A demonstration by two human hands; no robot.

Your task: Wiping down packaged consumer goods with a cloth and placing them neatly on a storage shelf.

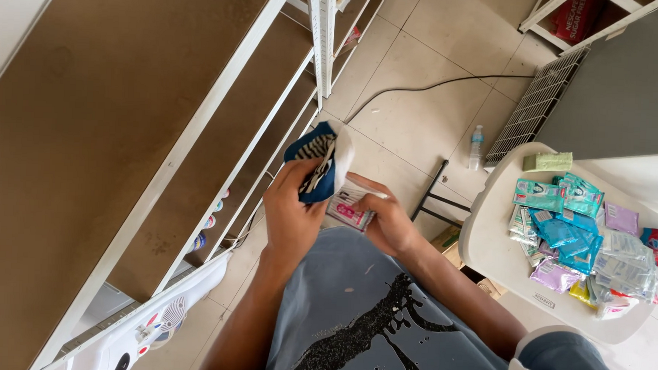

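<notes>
The left hand (292, 209) is near the centre of the view, and its fingers are closed around a blue and white striped packet (319, 161) that stands up toward 12 o'clock from the hand. The right hand (386, 220) is just beside it at 3 o'clock, with the fingers curled on a small pink and white sachet (348, 207). The two hands almost touch each other, above the person's grey shirt (368, 310).

At 9 to 11 o'clock there are brown shelf boards (112, 126) with white metal edges, and these edges run diagonally very close to the left hand, so the room on that side is small. At 3 o'clock a white round table (487, 241) carries a heap of sachets (582, 237) in teal, purple and clear colours; the heap comes near the table's far rim, while the rim toward the person is bare. Between the hands and the table the tiled floor (419, 115) is open. A black cable (434, 83) crosses it at 12 o'clock, and a small water bottle (476, 146) stands at 2 o'clock.
</notes>
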